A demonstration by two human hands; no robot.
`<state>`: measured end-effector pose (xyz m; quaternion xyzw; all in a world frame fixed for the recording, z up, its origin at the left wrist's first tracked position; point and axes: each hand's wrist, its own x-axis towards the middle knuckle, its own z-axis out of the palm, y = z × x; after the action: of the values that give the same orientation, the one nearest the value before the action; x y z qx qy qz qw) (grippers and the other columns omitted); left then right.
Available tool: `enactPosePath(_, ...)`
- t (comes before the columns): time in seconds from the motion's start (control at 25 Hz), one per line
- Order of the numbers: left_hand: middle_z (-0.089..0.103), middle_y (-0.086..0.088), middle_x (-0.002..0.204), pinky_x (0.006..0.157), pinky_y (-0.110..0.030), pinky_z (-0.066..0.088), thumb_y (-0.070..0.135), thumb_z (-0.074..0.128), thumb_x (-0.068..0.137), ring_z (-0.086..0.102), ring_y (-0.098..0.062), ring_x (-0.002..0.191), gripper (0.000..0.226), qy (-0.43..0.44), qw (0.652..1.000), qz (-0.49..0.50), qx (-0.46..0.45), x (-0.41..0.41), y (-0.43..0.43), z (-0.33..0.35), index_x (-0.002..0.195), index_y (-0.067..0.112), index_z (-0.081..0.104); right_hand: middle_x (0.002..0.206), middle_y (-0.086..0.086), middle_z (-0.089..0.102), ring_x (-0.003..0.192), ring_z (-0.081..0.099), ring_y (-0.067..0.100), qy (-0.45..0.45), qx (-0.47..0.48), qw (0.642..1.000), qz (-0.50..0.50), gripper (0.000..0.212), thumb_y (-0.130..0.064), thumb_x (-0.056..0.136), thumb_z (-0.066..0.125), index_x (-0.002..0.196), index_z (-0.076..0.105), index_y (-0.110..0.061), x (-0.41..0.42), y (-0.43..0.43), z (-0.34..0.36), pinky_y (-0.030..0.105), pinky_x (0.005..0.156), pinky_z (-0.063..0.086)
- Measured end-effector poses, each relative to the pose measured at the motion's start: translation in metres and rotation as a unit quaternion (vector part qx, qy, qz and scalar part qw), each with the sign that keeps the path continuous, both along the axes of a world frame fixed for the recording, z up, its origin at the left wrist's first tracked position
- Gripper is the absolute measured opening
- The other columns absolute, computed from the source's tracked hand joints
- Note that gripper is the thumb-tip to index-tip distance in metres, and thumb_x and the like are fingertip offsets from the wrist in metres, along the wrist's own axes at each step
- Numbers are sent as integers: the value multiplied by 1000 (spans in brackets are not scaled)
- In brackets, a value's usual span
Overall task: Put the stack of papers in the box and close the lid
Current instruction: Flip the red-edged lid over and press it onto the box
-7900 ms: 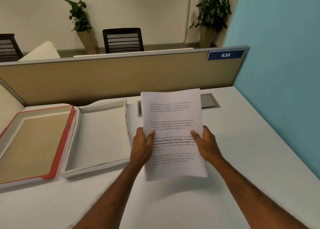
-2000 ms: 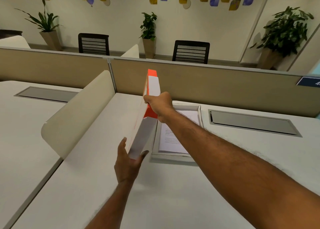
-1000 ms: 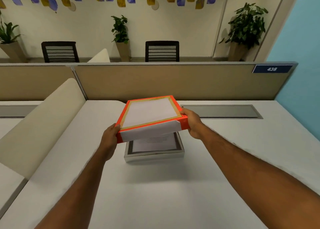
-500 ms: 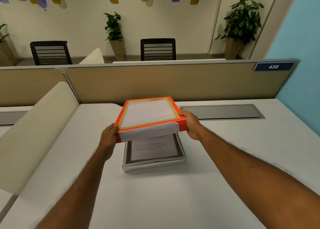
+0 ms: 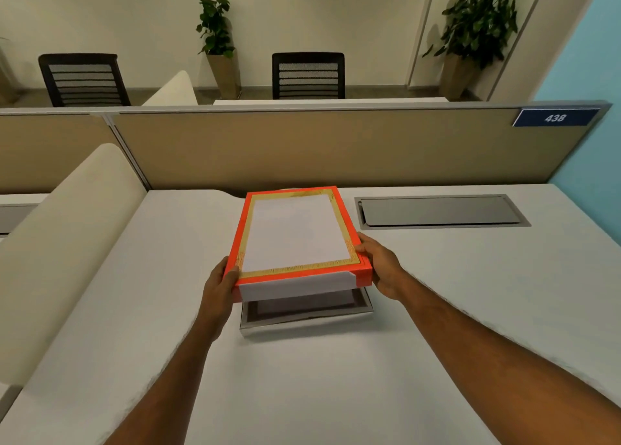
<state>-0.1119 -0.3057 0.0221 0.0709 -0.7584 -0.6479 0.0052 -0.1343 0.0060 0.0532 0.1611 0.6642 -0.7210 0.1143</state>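
An orange-edged lid point(image 5: 295, 236) with a white and gold top hovers just above the white box point(image 5: 307, 323) on the desk. The lid's far edge is low and its near edge is raised. My left hand point(image 5: 218, 285) grips the lid's near left corner and my right hand point(image 5: 381, 266) grips its near right corner. The lid covers most of the box, so only the box's near strip shows. The stack of papers point(image 5: 302, 305) lies in it, in shadow.
The white desk point(image 5: 336, 377) carries a grey cable flap point(image 5: 440, 211) at the back right. A beige partition point(image 5: 336, 148) runs behind the box and a cream curved divider point(image 5: 60, 243) stands at the left. A blue wall closes the right side.
The lid has come down closer over the box with both hands still on it, so less of the papers shows than half a second ago. The view has tilted downward.
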Motion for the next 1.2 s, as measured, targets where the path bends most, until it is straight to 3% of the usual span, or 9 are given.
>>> enactPosePath(0.08,57,15,114,65,-14,53,33,40,100,60,-10,102,32,-6,1000,-2,-7,13,1,-14,132,31,43,110,-3,69,91,71,23,-3,3,1000,22,29,-16,98,43,122,53,-30,9,0,-10,27,64,59)
enactPosePath(0.2,51,7,123,69,-15,52,32,42,100,57,-11,105,42,-15,1000,-13,-24,27,3,-30,141,25,36,120,-3,62,100,67,24,-2,31,999,37,38,-15,98,47,132,45,-31,18,-2,-24,26,64,58)
enactPosePath(0.4,46,6,132,74,-12,51,30,39,100,56,-7,107,49,-18,999,-28,-24,40,10,-41,147,22,28,126,-6,55,96,64,15,0,100,994,37,54,-20,98,51,147,31,-28,29,-2,-44,17,58,55)
enactPosePath(0.56,46,8,138,90,-23,50,30,38,101,53,-12,117,50,-22,998,-40,-40,46,10,-50,149,24,27,126,-5,52,93,62,10,1,120,992,39,60,-19,96,54,149,26,-27,35,-4,-58,13,55,53)
enactPosePath(0.64,47,5,139,95,-30,48,28,41,100,52,-16,120,51,-27,998,-32,-51,44,8,-55,149,22,29,128,-3,51,94,63,12,3,131,991,33,61,-22,96,55,149,26,-27,37,-5,-62,15,58,55)
enactPosePath(0.8,51,3,133,88,-30,53,26,53,95,55,-23,121,52,-43,999,-16,-28,38,1,-58,144,22,33,138,4,53,107,62,23,21,187,982,14,55,-30,95,57,145,35,-23,33,-4,-66,29,78,58)
enactPosePath(0.88,46,-3,144,97,-40,51,25,54,95,49,-26,130,55,-55,998,8,-7,26,-5,-57,145,20,32,141,5,51,114,61,27,34,233,972,-13,55,-34,94,58,143,38,-21,27,-1,-67,38,87,56)
enactPosePath(1.04,37,-6,153,112,-48,35,31,55,95,38,-27,138,56,-25,991,20,-133,-15,-6,-41,146,20,34,145,6,48,127,53,28,92,324,941,-22,53,-36,93,58,140,41,-18,-4,-2,-59,45,101,49)
enactPosePath(1.2,27,-1,159,115,-49,27,52,46,92,27,-25,144,63,-28,946,-120,-299,-77,3,-20,146,20,37,154,5,37,138,40,26,105,414,896,121,64,-45,93,54,146,32,-18,-60,-9,-49,44,111,38)
